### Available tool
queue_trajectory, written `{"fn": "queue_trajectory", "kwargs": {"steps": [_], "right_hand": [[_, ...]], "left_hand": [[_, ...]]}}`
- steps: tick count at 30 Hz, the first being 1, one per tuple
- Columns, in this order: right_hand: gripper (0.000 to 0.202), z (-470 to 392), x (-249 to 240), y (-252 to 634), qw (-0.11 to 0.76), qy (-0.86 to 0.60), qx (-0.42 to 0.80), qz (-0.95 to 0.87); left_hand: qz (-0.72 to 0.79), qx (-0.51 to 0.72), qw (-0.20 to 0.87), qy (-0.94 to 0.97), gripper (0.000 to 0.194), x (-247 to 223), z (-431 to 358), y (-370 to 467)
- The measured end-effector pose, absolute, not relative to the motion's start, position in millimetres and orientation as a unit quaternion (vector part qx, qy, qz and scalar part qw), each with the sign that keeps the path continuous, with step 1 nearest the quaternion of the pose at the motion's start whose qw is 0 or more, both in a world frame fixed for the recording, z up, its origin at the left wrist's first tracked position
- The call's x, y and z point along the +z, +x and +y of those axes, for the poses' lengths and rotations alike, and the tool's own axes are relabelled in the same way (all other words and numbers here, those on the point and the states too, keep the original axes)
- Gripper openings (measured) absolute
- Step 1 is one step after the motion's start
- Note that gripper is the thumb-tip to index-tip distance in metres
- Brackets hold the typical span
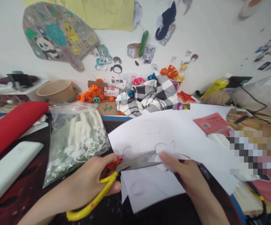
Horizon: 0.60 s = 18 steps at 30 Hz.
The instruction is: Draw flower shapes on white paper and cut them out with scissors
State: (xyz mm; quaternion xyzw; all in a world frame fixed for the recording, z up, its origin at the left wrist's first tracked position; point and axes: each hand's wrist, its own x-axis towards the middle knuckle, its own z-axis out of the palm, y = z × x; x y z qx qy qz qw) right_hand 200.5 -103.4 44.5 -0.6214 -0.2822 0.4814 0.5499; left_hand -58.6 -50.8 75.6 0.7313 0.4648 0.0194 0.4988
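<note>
My left hand [91, 178] is closed around the handles of yellow-handled scissors [98, 198], with something red by the thumb. The blades are parted and point right, at a white sheet of paper [137, 131] with faint pencil outlines. My right hand [184, 172] pinches the paper just beyond the blade tips, over a drawn shape with a small cut-out piece at the fingertips. Below the blades hangs a lower flap of paper [154, 187] bearing another pencil drawing.
A clear plastic bag [76, 143] of white and green craft items lies left, beside a white box [11, 172] and a red roll [13, 128]. Behind are checkered cloth [151, 95], orange flowers [91, 95] and a round tan container [56, 90]. A red packet [211, 124] sits right.
</note>
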Motion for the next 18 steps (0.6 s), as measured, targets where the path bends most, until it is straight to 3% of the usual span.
{"fn": "queue_trajectory", "kwargs": {"steps": [4,8,13,18], "right_hand": [[0.029,-107,49,206,0.452,-0.631,0.540,-0.326],[0.045,-110,51,207,0.396,-0.616,0.575,-0.366],[0.025,-114,50,208,0.423,-0.636,0.533,-0.364],[0.054,-114,51,207,0.478,-0.614,0.527,-0.340]], "left_hand": [[0.457,0.012,0.507,0.730,0.027,72,-51,-56],[0.462,0.001,0.506,0.729,0.026,74,-48,-55],[0.445,0.011,0.508,0.738,0.026,76,-49,-51],[0.435,0.060,0.511,0.739,0.031,78,-55,-47]]}}
